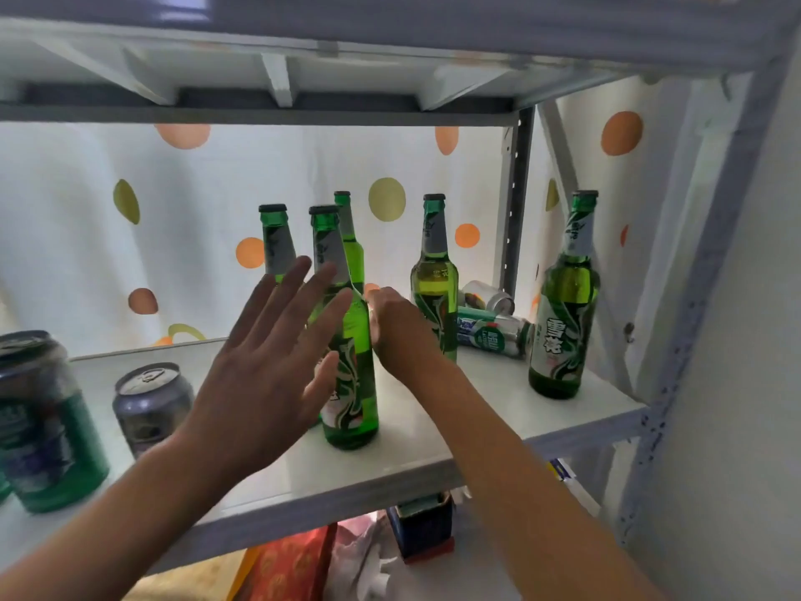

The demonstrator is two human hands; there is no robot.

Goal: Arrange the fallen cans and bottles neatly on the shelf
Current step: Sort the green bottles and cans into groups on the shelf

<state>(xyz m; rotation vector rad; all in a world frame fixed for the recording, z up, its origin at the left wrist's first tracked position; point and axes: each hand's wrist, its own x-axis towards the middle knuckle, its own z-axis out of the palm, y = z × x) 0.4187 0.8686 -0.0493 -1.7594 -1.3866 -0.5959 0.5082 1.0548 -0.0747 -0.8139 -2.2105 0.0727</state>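
Several green beer bottles stand upright on the white shelf board (433,435): a front bottle (351,375), two behind it (353,253) (275,240), one in the middle (435,275) and one at the right (563,323). Two cans lie on their sides at the back right, a silver can (487,297) and a green-white can (494,338). My left hand (268,362) is spread open just in front of the front bottle. My right hand (396,327) sits between the front and middle bottles with fingers curled away from view; what they hold is hidden.
A green can (43,422) and a grey-purple can (151,405) stand upright at the left. An upper shelf (303,93) hangs close above the bottle tops. A metal post (693,297) bounds the right side. Red (290,570) and blue (420,531) boxes sit below.
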